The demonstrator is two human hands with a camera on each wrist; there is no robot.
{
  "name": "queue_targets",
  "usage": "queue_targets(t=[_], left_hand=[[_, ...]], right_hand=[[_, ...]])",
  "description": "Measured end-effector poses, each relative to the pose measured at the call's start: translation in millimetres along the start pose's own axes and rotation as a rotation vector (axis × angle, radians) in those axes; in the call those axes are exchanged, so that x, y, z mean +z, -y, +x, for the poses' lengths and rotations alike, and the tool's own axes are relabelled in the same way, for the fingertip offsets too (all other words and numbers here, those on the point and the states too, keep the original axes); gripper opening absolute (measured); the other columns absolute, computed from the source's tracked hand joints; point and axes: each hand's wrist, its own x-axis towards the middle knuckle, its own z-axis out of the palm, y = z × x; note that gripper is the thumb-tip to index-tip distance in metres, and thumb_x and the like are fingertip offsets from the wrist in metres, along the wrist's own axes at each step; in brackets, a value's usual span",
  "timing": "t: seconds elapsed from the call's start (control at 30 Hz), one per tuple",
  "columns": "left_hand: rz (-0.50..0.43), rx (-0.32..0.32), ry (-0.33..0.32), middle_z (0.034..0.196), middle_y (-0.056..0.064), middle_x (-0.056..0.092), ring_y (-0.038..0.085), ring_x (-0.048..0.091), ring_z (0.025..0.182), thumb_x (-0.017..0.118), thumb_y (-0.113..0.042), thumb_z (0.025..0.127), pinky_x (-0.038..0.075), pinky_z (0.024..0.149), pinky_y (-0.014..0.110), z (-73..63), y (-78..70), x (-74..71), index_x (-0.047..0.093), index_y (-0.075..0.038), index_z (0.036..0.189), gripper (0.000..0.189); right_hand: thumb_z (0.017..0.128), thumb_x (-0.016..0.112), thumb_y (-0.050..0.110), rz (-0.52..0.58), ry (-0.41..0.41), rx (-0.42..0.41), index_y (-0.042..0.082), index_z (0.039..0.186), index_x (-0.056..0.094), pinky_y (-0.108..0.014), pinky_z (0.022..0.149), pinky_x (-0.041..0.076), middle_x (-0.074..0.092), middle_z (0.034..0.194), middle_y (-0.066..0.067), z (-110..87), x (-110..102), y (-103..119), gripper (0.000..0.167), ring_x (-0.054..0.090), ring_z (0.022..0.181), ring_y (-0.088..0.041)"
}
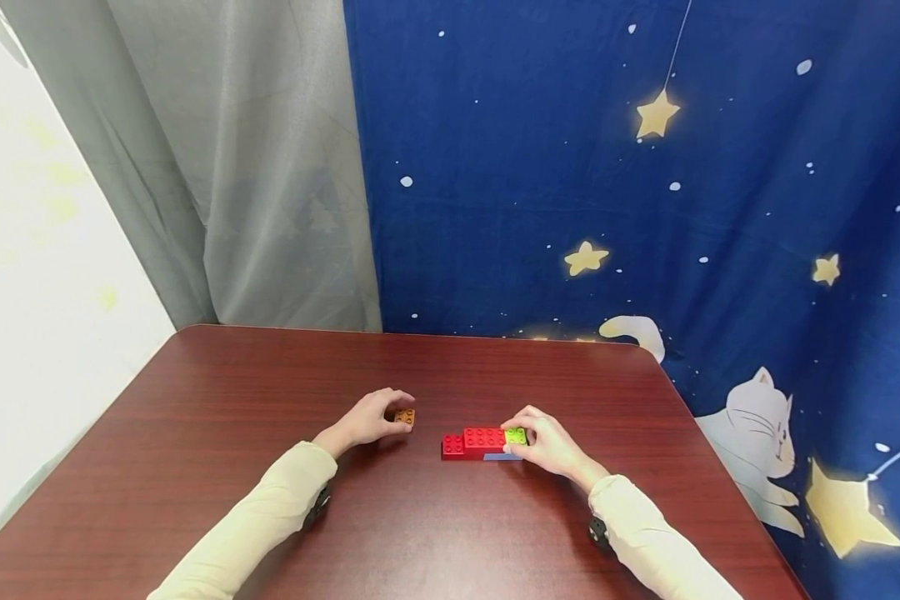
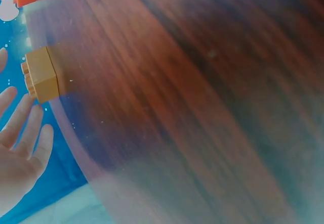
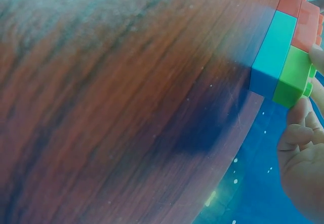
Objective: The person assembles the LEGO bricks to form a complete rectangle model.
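Observation:
In the head view an orange toy brick (image 1: 405, 416) stands on the table, with its studs up. My left hand (image 1: 371, 419) is around it, thumb and fingers spread on either side. The left wrist view has these fingers (image 2: 19, 120) fairly straight, close by the studs of the orange brick (image 2: 42, 75). To the right lies a joined row of bricks: red bricks (image 1: 483, 437), a blue brick (image 3: 273, 55) in the lower layer and a lime green brick (image 3: 292, 77) on top at the right end. My right hand (image 1: 551, 446) pinches the green brick between thumb and fingers.
The dark red wooden table (image 1: 345, 533) ends at a far edge in front of a grey curtain (image 1: 292, 167) and a blue star-patterned curtain (image 1: 495, 167). A bright white surface (image 1: 45, 250) borders it on the left.

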Motion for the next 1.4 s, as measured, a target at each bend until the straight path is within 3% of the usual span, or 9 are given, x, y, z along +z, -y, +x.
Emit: queue_targets(t=[0.3,0.9,1.4], left_hand=[[0.019,-0.003,0.011,0.097,0.011,0.057,0.024,0.053,0.088,0.071,-0.016,0.073,0.041,0.078,0.037,-1.1,4.8,3.4,0.056,0.000,0.108,0.040],[0.112,-0.075,0.041,0.097,0.010,0.057,0.023,0.051,0.087,0.070,-0.010,0.073,0.039,0.079,0.039,3.4,7.5,10.5,0.057,-0.003,0.107,0.037],[0.113,-0.098,0.056,0.085,0.002,0.053,0.017,0.049,0.078,0.072,-0.014,0.071,0.040,0.072,0.035,3.5,7.4,10.7,0.060,-0.006,0.098,0.031]], right_hand=[[0.072,0.074,0.020,0.001,-0.007,-0.021,0.007,0.099,0.065,-0.020,0.050,0.036,0.052,0.085,0.003,0.2,0.3,-0.1,0.031,0.043,0.058,-0.011],[0.072,0.074,0.021,-0.005,0.010,0.027,0.012,0.100,0.065,-0.021,0.052,0.038,0.052,0.086,0.006,0.2,-0.2,1.9,0.031,0.043,0.059,-0.011],[0.072,0.074,0.020,-0.003,0.002,0.025,0.011,0.099,0.065,-0.021,0.052,0.038,0.052,0.086,0.006,-0.4,0.4,0.0,0.031,0.044,0.060,-0.014]])
